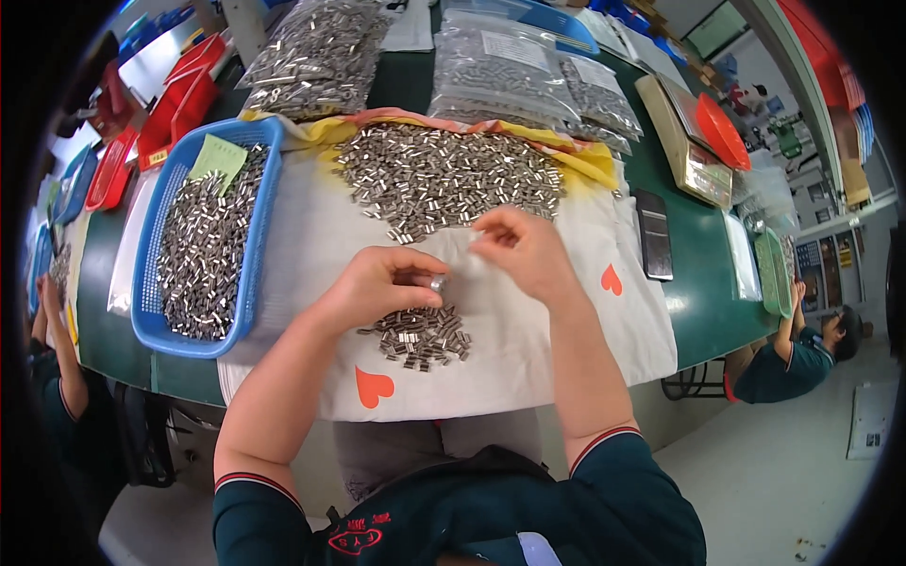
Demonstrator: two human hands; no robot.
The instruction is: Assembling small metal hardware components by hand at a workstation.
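My left hand [382, 283] rests on a white cloth [311, 236] with red hearts and pinches a small silver metal piece [438, 282] between thumb and fingers. Just below it lies a small heap of the same metal pieces [422, 336]. My right hand [522, 249] hovers a little to the right, fingers curled; whether it holds a piece I cannot tell. Beyond both hands a large pile of silver metal pieces [444, 177] spreads over the cloth.
A blue basket [250, 274] of metal pieces with a green slip stands at left. Clear bags of parts [510, 75] lie at the back. A weighing scale with an orange dish [703, 141] and a dark phone [653, 234] sit at right. Red trays [179, 104] are far left. A seated person [797, 354] is at right.
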